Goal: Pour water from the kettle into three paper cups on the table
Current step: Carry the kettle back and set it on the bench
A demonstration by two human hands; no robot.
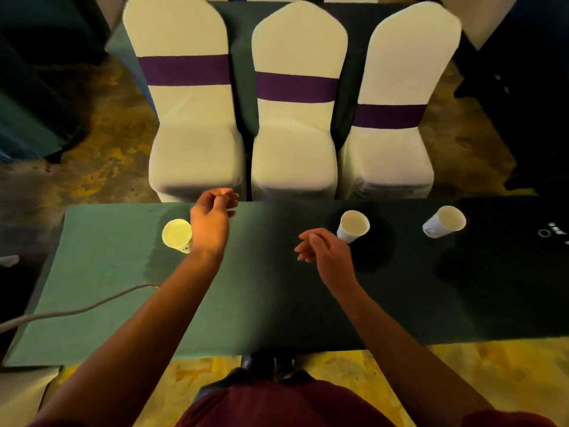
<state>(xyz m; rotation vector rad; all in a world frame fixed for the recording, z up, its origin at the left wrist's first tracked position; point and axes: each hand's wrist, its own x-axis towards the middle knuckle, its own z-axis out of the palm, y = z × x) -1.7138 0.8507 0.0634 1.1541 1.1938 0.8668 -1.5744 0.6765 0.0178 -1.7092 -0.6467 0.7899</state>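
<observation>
Three paper cups stand upright in a row on a table covered with a green cloth. From the middle of the table, the left cup is at about 10 o'clock, the middle cup at about 1 o'clock, and the right cup at about 2 o'clock. The cups are well apart from each other. If there is water inside them, I cannot tell. The cloth looks darker around each cup.

The left hand is over the far part of the table, just beside the left cup on its right side. Its fingers are curled loosely toward the palm and hold nothing. Whether the wrist touches the cup I cannot tell. The right hand hangs near the middle cup, at about 7 o'clock from it, with the fingers loosely bent and also empty. The two hands are apart from each other, and both bare forearms reach over the near edge of the table.

A grey cable lies across the left side of the cloth, at about 8 o'clock. Behind the table, at 12 o'clock, three chairs with white covers and purple bands stand side by side. No kettle is seen in this view
</observation>
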